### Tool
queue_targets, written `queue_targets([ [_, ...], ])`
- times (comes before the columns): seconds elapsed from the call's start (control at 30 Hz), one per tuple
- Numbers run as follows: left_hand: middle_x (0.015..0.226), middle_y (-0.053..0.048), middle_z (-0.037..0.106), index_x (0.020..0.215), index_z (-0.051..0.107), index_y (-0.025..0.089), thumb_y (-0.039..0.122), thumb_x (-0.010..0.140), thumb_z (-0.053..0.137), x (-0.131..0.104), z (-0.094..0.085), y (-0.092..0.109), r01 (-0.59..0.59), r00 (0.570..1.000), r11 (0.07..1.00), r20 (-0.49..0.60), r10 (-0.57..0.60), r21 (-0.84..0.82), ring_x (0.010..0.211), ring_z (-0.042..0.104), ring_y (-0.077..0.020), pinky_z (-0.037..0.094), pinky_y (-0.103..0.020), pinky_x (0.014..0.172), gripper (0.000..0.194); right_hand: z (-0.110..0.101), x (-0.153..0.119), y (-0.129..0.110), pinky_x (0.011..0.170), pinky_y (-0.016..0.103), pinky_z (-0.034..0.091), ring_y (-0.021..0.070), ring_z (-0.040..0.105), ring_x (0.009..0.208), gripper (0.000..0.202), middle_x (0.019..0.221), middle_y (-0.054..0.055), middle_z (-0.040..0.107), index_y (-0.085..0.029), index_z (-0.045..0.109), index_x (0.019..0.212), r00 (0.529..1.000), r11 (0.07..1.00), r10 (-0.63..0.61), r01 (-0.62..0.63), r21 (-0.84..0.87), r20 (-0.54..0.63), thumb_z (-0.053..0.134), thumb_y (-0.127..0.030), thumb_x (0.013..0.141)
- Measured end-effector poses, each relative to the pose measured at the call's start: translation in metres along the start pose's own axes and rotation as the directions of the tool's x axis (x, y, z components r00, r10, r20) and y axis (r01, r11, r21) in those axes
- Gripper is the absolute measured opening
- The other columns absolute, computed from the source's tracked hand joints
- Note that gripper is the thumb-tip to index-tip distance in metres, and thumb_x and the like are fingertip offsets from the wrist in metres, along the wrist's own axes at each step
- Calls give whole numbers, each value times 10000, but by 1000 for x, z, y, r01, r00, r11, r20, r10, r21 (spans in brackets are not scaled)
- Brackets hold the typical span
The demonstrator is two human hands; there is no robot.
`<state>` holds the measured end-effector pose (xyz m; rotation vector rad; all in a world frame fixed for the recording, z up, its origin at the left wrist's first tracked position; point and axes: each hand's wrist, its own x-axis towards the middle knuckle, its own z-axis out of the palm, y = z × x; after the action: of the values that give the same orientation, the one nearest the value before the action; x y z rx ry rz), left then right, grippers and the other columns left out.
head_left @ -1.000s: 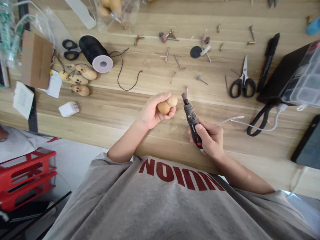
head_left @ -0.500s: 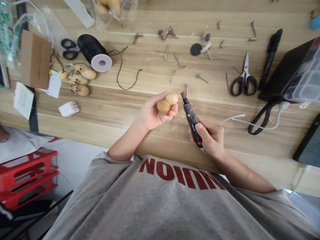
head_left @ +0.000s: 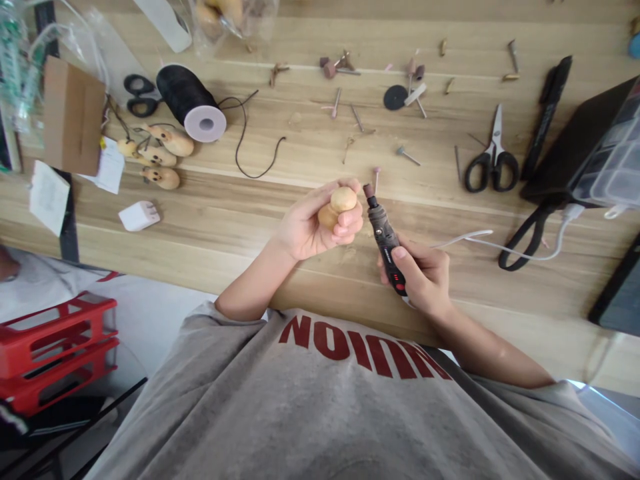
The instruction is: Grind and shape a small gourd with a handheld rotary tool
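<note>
In the head view, my left hand (head_left: 311, 230) is closed around a small pale wooden gourd (head_left: 343, 199) with two rounded lobes, its smaller lobe facing up. My right hand (head_left: 423, 270) grips a black rotary tool (head_left: 384, 240) with red lights on its body. A brown grinding bit (head_left: 369, 191) sits at the tool's tip, close to the gourd but apart from it. Several loose bits lie beyond my hands, among them a pink-headed one (head_left: 377, 175) and a grey-headed one (head_left: 407, 155).
Black scissors (head_left: 493, 163), a marker (head_left: 547, 113) and a black case (head_left: 575, 143) are on the right. A black thread spool (head_left: 190, 103), carved gourds (head_left: 165, 177), a white plug (head_left: 139, 216) and a cardboard box (head_left: 74, 117) are on the left. A white cable (head_left: 520, 252) crosses the table.
My left hand has turned the gourd so its smaller lobe points more toward me, and the fingers have shifted round it. My right hand holds the tool almost still.
</note>
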<state>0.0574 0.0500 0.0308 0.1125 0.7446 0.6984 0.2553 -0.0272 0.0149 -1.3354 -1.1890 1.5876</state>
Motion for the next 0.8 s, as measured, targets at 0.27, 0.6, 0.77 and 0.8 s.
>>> queue_targets([
  [0.27,472,38,434,721,559,183,551,1004,423,0,-6,-5,-28,997,988,80,16,152,402,468,-87,377,-211,429,483,-1,-2,6,440,282,391,107,463,418,375,528,-14,579,-209,704,793,1000,1000,5,-5,14,17,576,-516,966],
  [0.6,570,19,572,763,593,206,474,655,895,-3,-14,-9,-239,952,895,271,140,376,551,559,-116,414,-258,508,418,1,-1,1,404,305,382,121,460,396,406,515,-5,578,-226,700,782,999,999,33,-33,-22,-7,591,-586,935],
  [0.77,665,14,628,778,587,223,367,606,931,-6,-17,-7,-246,959,852,246,144,461,634,594,-123,469,-281,600,411,-1,-3,6,410,307,401,124,478,409,356,538,-2,588,-242,716,843,1000,1000,21,-21,-18,2,579,-550,959],
  [0.8,676,14,634,772,580,225,353,602,932,-6,-17,-7,-249,960,844,237,149,476,645,599,-125,475,-283,610,411,-1,-4,6,412,307,404,126,486,414,340,548,-2,593,-246,721,866,1000,1000,16,-16,-14,2,577,-537,964],
])
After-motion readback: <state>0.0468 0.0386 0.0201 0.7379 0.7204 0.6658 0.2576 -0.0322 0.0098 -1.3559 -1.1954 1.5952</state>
